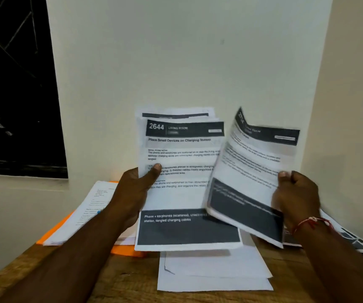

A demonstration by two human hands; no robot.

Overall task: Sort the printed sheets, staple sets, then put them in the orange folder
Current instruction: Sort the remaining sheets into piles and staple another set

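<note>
Print on the tilted sheet (252,171) is motion-blurred, unreadable. The orange folder (55,230) is mostly covered by papers (88,206). Both forearms are cut off by the bottom edge.

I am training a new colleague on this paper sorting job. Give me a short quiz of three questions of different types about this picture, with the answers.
1. True or false: the left hand holds a stack of printed sheets whose front page is numbered 2644.
2. Multiple choice: where is the orange folder? A) in the right hand B) flat on the wooden table, partly under papers C) leaning on the wall
3. Short answer: what does the right hand hold?

Key
1. True.
2. B.
3. A single blurred printed sheet, tilted and pulled away from the stack.
</note>
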